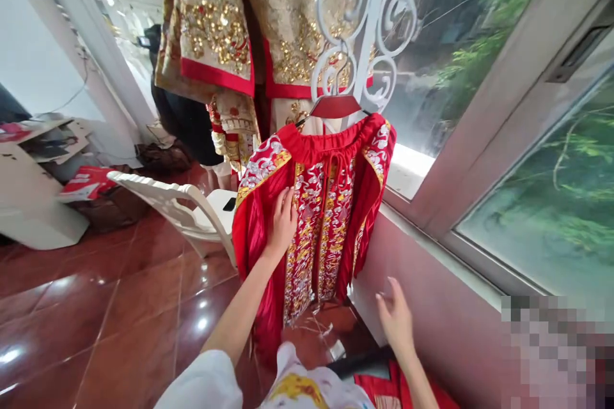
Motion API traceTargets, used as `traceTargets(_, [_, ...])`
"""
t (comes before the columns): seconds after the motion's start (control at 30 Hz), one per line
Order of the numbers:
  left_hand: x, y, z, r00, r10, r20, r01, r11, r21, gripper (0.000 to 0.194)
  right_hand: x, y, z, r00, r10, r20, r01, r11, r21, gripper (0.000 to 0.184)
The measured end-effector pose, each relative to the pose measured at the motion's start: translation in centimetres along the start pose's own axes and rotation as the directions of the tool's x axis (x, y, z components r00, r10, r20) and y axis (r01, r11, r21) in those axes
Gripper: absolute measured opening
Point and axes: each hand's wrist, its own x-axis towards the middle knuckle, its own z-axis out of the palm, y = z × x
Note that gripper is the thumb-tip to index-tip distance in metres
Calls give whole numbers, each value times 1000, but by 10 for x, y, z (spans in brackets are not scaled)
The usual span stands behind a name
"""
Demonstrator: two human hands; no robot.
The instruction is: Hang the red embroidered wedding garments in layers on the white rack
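A red embroidered garment (319,230) with silver and gold trim hangs in front of me on a hanger (336,107), whose hook goes up to a white scrolled metal stand (338,3). Flat against the garment's left front panel lies my left hand (284,220), its fingers stretched out. Lower down and to the right, my right hand (396,313) is in the air, apart from the cloth. Its thumb and fingers are spread with nothing between them.
Gold-sequinned garments (215,25) with red hems hang behind. At the left stand a white chair (177,195) with a phone (229,204) on its seat, and a white cabinet (41,204). A window (503,108) and low wall bound the right side. Red cloth (384,390) lies below my right arm.
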Motion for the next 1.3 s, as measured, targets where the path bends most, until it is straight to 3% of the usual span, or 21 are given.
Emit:
traceTargets(0.1, [-38,1,-36,998,-45,51,48,997,-66,39,-3,-3,39,984,-52,172,40,996,75,45])
traceTargets(0.17, [-61,3,-53,989,-128,71,133,989,-69,32,8,-18,54,964,-58,259,28,992,120,45])
traceTargets(0.23, [-73,4,-64,975,-211,68,217,972,-93,26,34,-48,53,943,-88,320,35,985,170,41])
traceTargets(0.3, [-69,10,-69,965,-250,81,259,956,-137,23,72,-91,39,935,-188,302,118,964,237,34])
traceTargets(0.37, [-47,23,-69,974,-211,86,222,962,-160,22,115,-142,24,937,-315,152,275,932,237,27])
traceTargets(0.43, [-11,43,-65,995,-82,60,90,986,-139,22,156,-189,17,919,-393,-35,393,904,169,25])
traceTargets(0.53, [53,71,-52,976,204,74,-204,979,-1,25,199,-235,24,896,-412,-167,414,910,-22,31])
traceTargets(0.6, [89,84,-40,949,278,152,-301,940,162,24,213,-245,32,908,-388,-159,368,919,-142,36])
traceTargets(0.7, [115,94,-20,967,131,217,-209,896,392,25,219,-240,33,923,-376,-77,360,918,-164,29])
traceTargets(0.8, [112,99,-4,976,-45,211,-59,886,460,38,220,-227,21,911,-408,-62,395,906,-153,27])
traceTargets(0.93, [99,93,11,959,-175,223,65,902,428,27,228,-214,8,881,-473,-12,472,881,-10,27])
traceTargets(1.07, [90,73,15,979,-135,151,92,962,258,22,228,-206,8,905,-425,14,417,893,171,29])
traceTargets(1.2, [60,60,12,990,-120,78,113,989,95,22,201,-181,11,916,-387,-105,399,851,342,30])
traceTargets(1.3, [23,53,13,980,-154,129,149,988,42,17,166,-122,26,938,-186,-293,307,837,452,30])
